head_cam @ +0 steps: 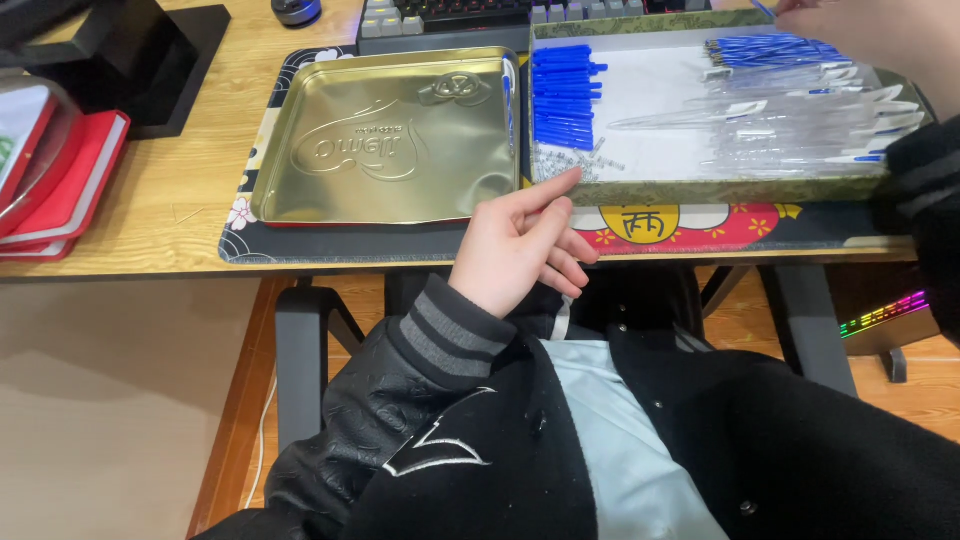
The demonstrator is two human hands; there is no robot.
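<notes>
My left hand (520, 245) hovers in front of the desk edge, fingers loosely curled and holding nothing, its fingertip just short of the green box (700, 190). That shallow box holds a row of blue pen caps (562, 95), a small heap of metal springs (565, 160), clear pen barrels (800, 125) and blue refills (770, 48). My right hand (880, 30) reaches over the box's far right corner, blurred and cut off by the frame edge; what it holds cannot be made out. An empty gold metal tin tray (390, 135) lies left of the box.
A dark desk mat (420, 245) lies under tray and box on the wooden desk (170, 200). A keyboard (450, 20) sits behind them. Red notebooks (70, 180) are stacked at the left edge, beside a black stand (170, 60). A device with coloured lights (885, 315) glows under the desk.
</notes>
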